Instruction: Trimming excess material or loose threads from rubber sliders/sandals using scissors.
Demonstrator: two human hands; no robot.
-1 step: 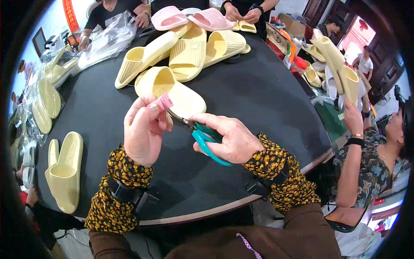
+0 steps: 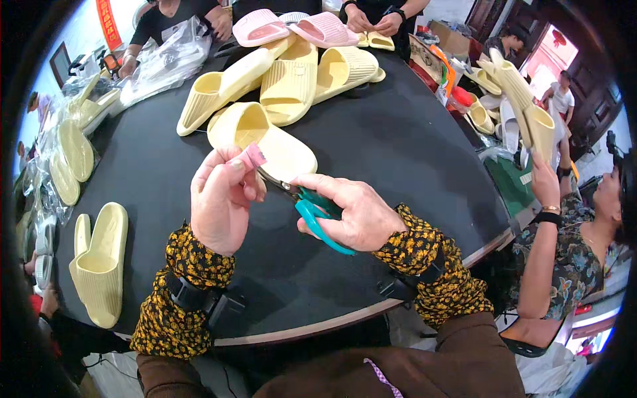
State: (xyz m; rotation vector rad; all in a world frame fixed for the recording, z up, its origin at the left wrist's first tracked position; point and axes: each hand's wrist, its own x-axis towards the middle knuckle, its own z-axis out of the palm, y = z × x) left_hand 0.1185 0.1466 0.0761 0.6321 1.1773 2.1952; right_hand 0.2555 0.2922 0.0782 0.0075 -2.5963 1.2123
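My left hand (image 2: 222,199) pinches a small pink piece (image 2: 254,156), perhaps a rolled strip, between thumb and fingers. My right hand (image 2: 358,212) grips scissors (image 2: 317,227) with teal handles, and their dark blades point toward the fingers of my left hand. Whether the blades touch the pink piece cannot be made out. Just beyond both hands lies a pale yellow slipper (image 2: 288,149), partly hidden behind my left hand and the pink piece. Farther back, more yellow slippers (image 2: 288,86) are heaped, with pink slippers (image 2: 325,30) on top.
A yellow pair of slippers (image 2: 105,265) lies at the left on the black table (image 2: 405,152). Clear plastic bags (image 2: 166,60) and bagged slippers (image 2: 74,152) line the left side. At the right, a co-worker's hand (image 2: 545,182) holds up yellow slippers (image 2: 521,93). Other people stand across the table.
The slippers held up by the co-worker at the right have shifted slightly. My own hands, the scissors and the pink piece have not visibly moved.
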